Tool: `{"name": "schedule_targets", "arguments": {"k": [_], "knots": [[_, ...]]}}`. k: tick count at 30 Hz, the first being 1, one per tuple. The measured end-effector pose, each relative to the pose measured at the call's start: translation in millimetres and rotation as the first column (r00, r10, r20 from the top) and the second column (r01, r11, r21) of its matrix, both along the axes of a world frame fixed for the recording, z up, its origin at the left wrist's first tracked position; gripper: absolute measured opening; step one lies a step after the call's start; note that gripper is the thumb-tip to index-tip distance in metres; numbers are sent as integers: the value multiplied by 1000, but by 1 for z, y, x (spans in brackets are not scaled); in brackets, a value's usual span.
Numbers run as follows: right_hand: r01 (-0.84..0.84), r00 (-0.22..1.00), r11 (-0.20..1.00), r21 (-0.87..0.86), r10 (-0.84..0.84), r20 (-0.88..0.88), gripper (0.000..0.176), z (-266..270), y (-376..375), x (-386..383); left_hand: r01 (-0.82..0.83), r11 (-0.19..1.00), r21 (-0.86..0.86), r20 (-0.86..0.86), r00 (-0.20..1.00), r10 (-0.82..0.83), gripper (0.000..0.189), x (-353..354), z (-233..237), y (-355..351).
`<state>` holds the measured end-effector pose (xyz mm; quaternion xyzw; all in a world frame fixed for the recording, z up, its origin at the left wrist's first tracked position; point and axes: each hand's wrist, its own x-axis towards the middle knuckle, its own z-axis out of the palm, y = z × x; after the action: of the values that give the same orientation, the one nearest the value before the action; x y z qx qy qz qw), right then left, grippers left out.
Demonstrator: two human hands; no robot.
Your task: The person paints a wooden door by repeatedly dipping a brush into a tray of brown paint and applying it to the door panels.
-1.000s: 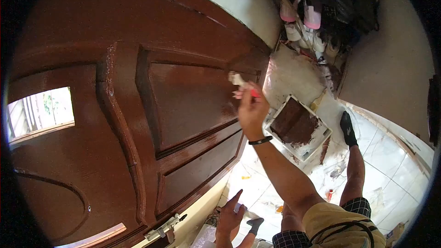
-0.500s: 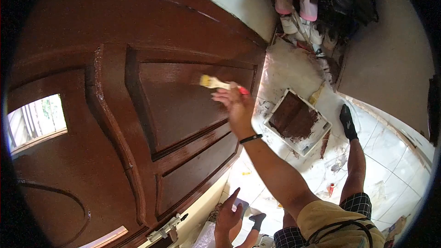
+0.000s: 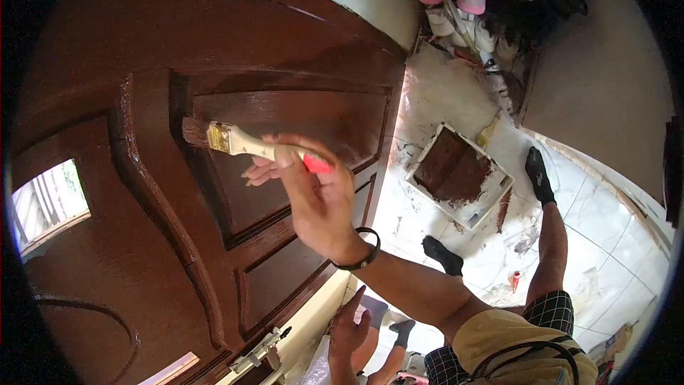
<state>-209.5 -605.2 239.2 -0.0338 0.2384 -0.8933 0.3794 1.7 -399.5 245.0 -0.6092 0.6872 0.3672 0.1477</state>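
— What is seen, from the largest down?
— One brown door [image 3: 149,128] is seen, cut by two light openings, one at the far left and one at the bottom edge.
— And on the floor [image 3: 595,235]?
— One white tray [image 3: 437,203] is set well apart from the door, its inside largely coated in brown. Three feet in dark socks are counted: two [image 3: 539,177] [image 3: 443,255] near the tray and one [image 3: 402,331] lower down.
— How many hands are shown?
— Two. By the right hand [image 3: 322,203], ringed by one dark wristband [image 3: 376,248], one paintbrush [image 3: 246,144] is pinched by its pale handle between thumb and fingers. The left hand [image 3: 348,335] is held low, forefinger stretched and thumb parted from it; nothing is seen gripped there.
— Where is the brush?
— It is held over the door's upper panel, bristles turned to the panel's left border; whether they are touching cannot be told.
— Anything smaller?
— One red item [image 3: 515,281] is seen on the tiles, below the tray.
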Motion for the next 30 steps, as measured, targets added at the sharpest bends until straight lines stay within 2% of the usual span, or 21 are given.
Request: {"name": "schedule_targets", "arguments": {"k": [1,2,4,6,8,9,11,13,15,17,19,22,23,25,27,28,29,30], "knots": [[-37,998,999,-14,38,54,27,-14,-4,6,42,999,-33,7,999,-41,56,0,0,0],[-73,991,997,-31,76,107,26,-32,-9,14,15,1000,-22,-14,1000,-16,56,0,-1,0],[-164,960,985,48,148,238,33,-94,-5,31,-39,999,-1,-61,997,39,55,-1,-4,2],[-170,957,968,183,119,263,30,-156,10,34,-48,999,20,-34,998,49,55,-15,1,-2],[-145,977,886,440,58,204,26,-206,25,37,-34,999,31,-23,999,35,54,-23,1,-1],[-88,994,799,595,109,0,25,-215,27,27,-16,999,28,-19,1000,16,54,-24,2,1],[32,975,643,765,148,-165,23,-220,30,26,4,1000,15,-17,1000,-4,54,-21,0,0],[127,941,699,704,140,-308,23,-188,18,31,10,999,35,-18,1000,-9,55,-14,-3,6],[295,729,803,518,161,-666,20,-149,10,38,-3,999,34,-19,1000,3,55,-9,-3,9],[205,864,902,379,15,-503,20,-91,12,41,-15,999,37,-19,1000,16,55,-10,-1,7],[81,978,993,88,-62,-199,21,-47,20,39,-30,999,43,-10,999,30,54,-15,3,3],[-60,997,992,-116,65,41,27,-39,21,29,-19,998,64,74,997,15,54,-12,3,3],[-83,983,991,-105,99,156,27,-54,16,30,-44,996,73,79,996,39,54,-12,4,4],[-131,912,987,-96,158,378,29,-121,-2,37,-93,992,88,88,992,85,54,-14,5,4],[-110,884,992,57,71,462,31,-199,-1,42,-92,990,109,91,992,82,53,-13,8,4],[-101,896,976,191,6,444,30,-238,1,43,-94,989,117,90,992,83,53,-11,8,4],[-89,907,942,324,-58,417,29,-266,7,39,-20,998,65,66,998,16,54,-7,6,5],[-115,948,882,457,-41,317,28,-277,13,30,56,998,15,47,997,-57,55,-2,3,6]]}}
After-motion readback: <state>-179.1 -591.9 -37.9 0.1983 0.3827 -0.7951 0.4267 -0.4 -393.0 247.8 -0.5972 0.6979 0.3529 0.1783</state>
